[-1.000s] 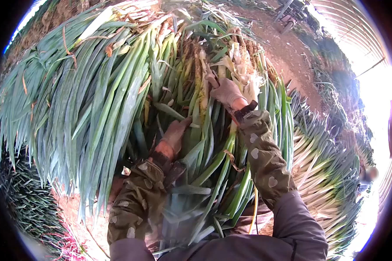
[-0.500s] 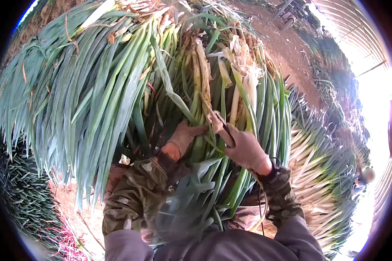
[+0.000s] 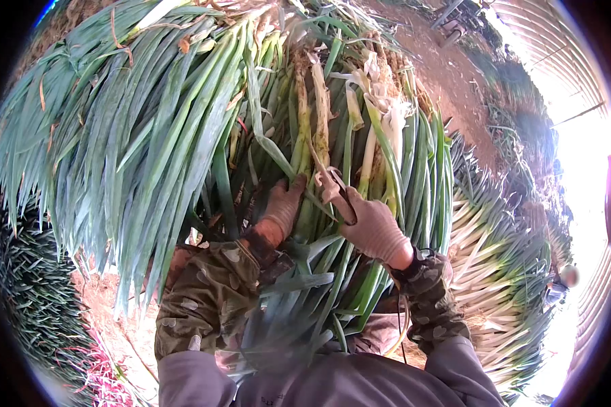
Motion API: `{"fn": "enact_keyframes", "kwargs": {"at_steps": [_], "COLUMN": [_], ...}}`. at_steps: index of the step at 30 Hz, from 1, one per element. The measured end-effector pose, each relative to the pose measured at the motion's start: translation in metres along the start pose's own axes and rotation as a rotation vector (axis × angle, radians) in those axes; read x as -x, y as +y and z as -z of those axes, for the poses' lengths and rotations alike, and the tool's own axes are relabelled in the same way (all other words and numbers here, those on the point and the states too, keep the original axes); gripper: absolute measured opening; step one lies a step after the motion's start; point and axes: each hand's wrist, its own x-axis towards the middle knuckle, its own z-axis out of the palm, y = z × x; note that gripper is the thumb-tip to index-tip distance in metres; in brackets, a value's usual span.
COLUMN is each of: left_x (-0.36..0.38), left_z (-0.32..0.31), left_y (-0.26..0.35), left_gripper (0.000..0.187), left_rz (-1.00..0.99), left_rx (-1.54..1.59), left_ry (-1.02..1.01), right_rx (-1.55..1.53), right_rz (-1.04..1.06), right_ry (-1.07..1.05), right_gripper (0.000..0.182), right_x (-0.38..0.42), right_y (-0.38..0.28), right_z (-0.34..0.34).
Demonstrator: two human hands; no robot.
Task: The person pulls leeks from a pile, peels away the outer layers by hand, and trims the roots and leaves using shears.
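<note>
My left hand [image 3: 283, 203], in a pale work glove, is closed around the green part of a large green onion [image 3: 304, 152] in the bundle in front of me. Just to its right, my gloved right hand [image 3: 372, 229] grips a slim dark-handled tool [image 3: 345, 202]; its exact kind does not show. The right fingertips are at a thin strip of leaf [image 3: 316, 159] beside the stalk. Pale, root-end stems with dry, peeling skins [image 3: 389, 112] lie just beyond both hands.
Long green leaves [image 3: 149, 136] hang thickly on the left. White-stemmed green onions [image 3: 485, 271] are stacked in rows at the right. A thin yellowish hose [image 3: 402, 336] runs below my right wrist. Red ties [image 3: 108, 376] lie at lower left. Another person [image 3: 558, 288] is far right.
Both hands have shifted slightly, the left one up and the right one down and left. The right hand still grips the tool, and the bundle stays in place.
</note>
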Motion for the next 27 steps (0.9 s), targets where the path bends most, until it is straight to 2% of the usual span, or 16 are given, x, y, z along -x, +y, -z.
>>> {"fn": "enact_keyframes", "kwargs": {"at_steps": [2, 6, 8, 14, 17, 18, 19, 21, 26, 27], "left_x": [-0.004, -0.005, -0.001, -0.001, -0.038, -0.043, -0.044, -0.042, -0.024, -0.026], "left_z": [0.003, 0.004, 0.0, 0.008, 0.031, 0.034, 0.035, 0.036, 0.028, 0.028], "left_y": [-0.004, -0.011, -0.009, -0.011, -0.045, -0.05, -0.05, -0.05, -0.026, -0.028], "left_gripper": [0.049, 0.041, 0.038, 0.039, 0.042, 0.043, 0.043, 0.044, 0.042, 0.041], "left_rz": [-0.124, -0.283, -0.373, -0.319, -0.123, -0.115, -0.107, -0.087, -0.124, -0.165], "left_rx": [-0.165, -0.234, -0.298, -0.245, -0.043, -0.089, -0.135, -0.171, -0.153, -0.175], "left_ry": [0.053, 0.09, 0.112, 0.124, 0.156, 0.192, 0.226, 0.266, 0.229, 0.238], "right_rx": [0.016, 0.009, 0.04, 0.008, 0.049, 0.065, 0.098, 0.1, 0.096, 0.07], "right_rz": [-0.025, -0.051, -0.073, -0.082, -0.055, -0.045, -0.024, -0.024, -0.046, -0.045], "right_ry": [-0.017, -0.007, -0.032, -0.121, -0.129, -0.125, -0.177, -0.137, -0.052, -0.029], "right_gripper": [0.049, 0.055, 0.051, 0.047, 0.052, 0.053, 0.046, 0.045, 0.038, 0.046], "right_x": [-0.013, -0.04, -0.053, -0.037, -0.026, -0.025, -0.026, -0.04, -0.084, -0.093], "right_y": [-0.004, 0.001, 0.005, -0.002, -0.002, 0.0, -0.015, -0.011, -0.008, -0.005], "right_z": [0.004, 0.006, 0.006, 0.019, 0.014, 0.012, 0.023, 0.017, 0.015, 0.013]}}
